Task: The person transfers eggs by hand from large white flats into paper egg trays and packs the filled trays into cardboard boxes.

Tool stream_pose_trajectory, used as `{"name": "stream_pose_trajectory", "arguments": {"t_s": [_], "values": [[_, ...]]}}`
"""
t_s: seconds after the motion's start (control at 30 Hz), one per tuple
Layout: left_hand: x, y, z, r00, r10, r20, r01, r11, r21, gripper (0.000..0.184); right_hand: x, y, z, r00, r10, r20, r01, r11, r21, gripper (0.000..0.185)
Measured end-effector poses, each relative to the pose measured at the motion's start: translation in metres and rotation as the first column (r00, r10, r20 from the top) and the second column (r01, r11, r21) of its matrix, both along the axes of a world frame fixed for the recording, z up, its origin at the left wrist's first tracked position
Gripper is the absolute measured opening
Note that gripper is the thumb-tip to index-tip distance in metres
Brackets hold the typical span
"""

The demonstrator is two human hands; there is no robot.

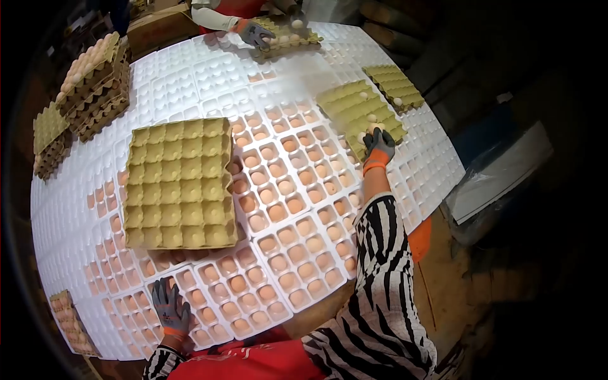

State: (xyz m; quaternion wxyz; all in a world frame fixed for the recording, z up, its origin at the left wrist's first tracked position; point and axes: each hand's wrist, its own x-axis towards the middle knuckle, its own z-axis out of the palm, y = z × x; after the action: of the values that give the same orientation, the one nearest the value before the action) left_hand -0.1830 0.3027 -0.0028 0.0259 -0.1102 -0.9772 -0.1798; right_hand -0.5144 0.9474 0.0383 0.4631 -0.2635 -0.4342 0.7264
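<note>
Clock directions are read with 12 at the top of the head view. The right hand (380, 149) is placed at the lower edge of an olive tray (339, 104), the body of which lies at 11 o'clock from the grip. The tray's long axis is run from 11 to 5 o'clock. The right hand is clearly the nearer; the left hand (170, 308) is well apart, towards 8 o'clock.

The right fingers are bent over pale eggs (372, 118) in the tray; whether any egg is firmly held cannot be told, as the palm side is hidden. The left hand is spread, fingers parted, over the packs, with nothing seen in its grasp.

The tray is moulded in dull, pulp-like material with rounded peaks and hollows. White packs (174, 85), smooth and divided into square cells, are laid across the surface. Many cells are filled with smooth, oval brown eggs (275, 211). A stack (180, 183) of similar olive trays is found at 12 o'clock from the left hand. Grey gloves with orange cuffs are worn.
</note>
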Motion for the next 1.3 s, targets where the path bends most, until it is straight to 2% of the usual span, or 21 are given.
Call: {"name": "stream_pose_trajectory", "arguments": {"t_s": [0.03,0.13,0.17,0.23,0.3,0.37,0.47,0.5,0.63,0.67,0.7,0.73,0.77,0.83,0.87,0.93,1.0,1.07,1.13,1.27,1.3], "values": [[0.000,0.002,0.002,1.000,0.002,0.012,-0.002,1.000,0.003,0.068,-0.017,0.012,-0.002,0.999,0.044,0.005,-0.045,0.998,0.039,0.022],[-0.003,0.005,0.005,1.000,-0.007,0.014,0.007,1.000,0.006,0.068,-0.026,0.044,-0.009,0.941,0.152,0.303,-0.191,0.976,0.103,0.016],[-0.003,0.006,0.006,1.000,-0.011,0.013,0.011,1.000,0.007,0.068,-0.025,0.054,-0.020,0.960,0.107,0.258,-0.139,0.984,0.110,0.013],[-0.006,0.008,0.009,0.999,-0.005,0.034,0.005,1.000,-0.010,0.067,-0.019,0.086,-0.046,0.894,-0.277,0.353,0.075,0.868,0.491,0.022],[-0.005,0.009,0.010,0.999,0.016,0.052,-0.014,0.999,-0.034,0.067,-0.008,0.087,-0.046,0.759,-0.452,0.469,0.130,0.811,0.570,0.029],[-0.002,0.004,0.003,1.000,-0.002,0.031,0.003,1.000,-0.016,0.066,-0.008,0.095,-0.053,0.781,-0.332,0.529,0.179,0.930,0.320,0.029],[-0.003,0.002,0.002,1.000,-0.014,0.025,0.015,1.000,-0.023,0.066,-0.016,0.117,-0.069,0.852,-0.143,0.505,0.092,0.988,0.124,0.026],[-0.002,0.002,0.002,1.000,-0.012,0.029,0.013,0.999,-0.029,0.066,-0.021,0.125,-0.077,0.824,-0.165,0.543,0.125,0.986,0.111,0.023],[-0.006,0.004,0.006,0.999,-0.013,0.039,0.013,1.000,-0.009,0.065,-0.030,0.201,-0.147,0.895,-0.045,0.444,-0.015,0.991,0.130,0.035],[-0.007,0.006,0.008,0.998,0.008,0.059,-0.007,1.000,-0.013,0.065,-0.023,0.187,-0.133,0.925,-0.025,0.379,-0.004,0.997,0.076,0.037],[-0.007,0.002,0.003,0.999,-0.011,0.038,0.012,1.000,-0.018,0.065,-0.016,0.180,-0.127,0.921,-0.179,0.347,0.040,0.928,0.371,0.038],[-0.006,-0.002,-0.002,1.000,-0.021,0.020,0.021,0.999,-0.026,0.065,-0.011,0.168,-0.119,0.916,-0.302,0.264,0.074,0.774,0.628,0.040],[-0.008,0.002,0.004,0.999,0.008,0.043,-0.008,1.000,-0.016,0.065,-0.001,0.132,-0.096,0.919,-0.317,0.234,0.056,0.691,0.720,0.043],[-0.008,0.005,0.010,0.996,0.056,0.076,-0.055,0.998,-0.017,0.065,0.018,0.068,-0.066,0.952,-0.137,0.273,-0.037,0.836,0.548,0.049],[-0.008,0.002,0.011,0.994,0.063,0.084,-0.062,0.998,-0.023,0.065,0.031,0.021,-0.041,0.945,-0.124,0.303,-0.077,0.815,0.575,0.048],[-0.007,-0.003,0.010,0.999,0.040,0.037,-0.040,0.999,-0.004,0.063,0.052,-0.009,-0.041,0.932,-0.012,0.362,-0.282,0.603,0.746,0.044],[-0.005,-0.005,0.012,0.991,0.059,0.118,-0.055,0.998,-0.037,0.062,0.074,-0.072,-0.026,0.894,0.169,0.415,-0.393,0.740,0.545,0.044],[-0.001,-0.008,0.000,0.991,0.056,0.120,-0.050,0.998,-0.048,0.063,0.098,-0.127,-0.007,0.820,0.304,0.484,-0.526,0.732,0.433,0.044],[0.003,-0.015,-0.012,0.991,0.032,0.129,-0.026,0.999,-0.047,0.064,0.112,-0.162,0.005,0.709,0.481,0.516,-0.689,0.631,0.358,0.042],[0.002,-0.016,0.004,0.980,0.040,0.193,-0.028,0.998,-0.064,0.064,0.149,-0.286,0.050,0.663,0.562,0.495,-0.748,0.529,0.401,0.044],[0.004,-0.024,0.015,0.991,0.026,0.131,-0.029,0.999,0.020,0.061,0.160,-0.318,0.058,0.641,0.599,0.480,-0.768,0.496,0.405,0.044]]}}
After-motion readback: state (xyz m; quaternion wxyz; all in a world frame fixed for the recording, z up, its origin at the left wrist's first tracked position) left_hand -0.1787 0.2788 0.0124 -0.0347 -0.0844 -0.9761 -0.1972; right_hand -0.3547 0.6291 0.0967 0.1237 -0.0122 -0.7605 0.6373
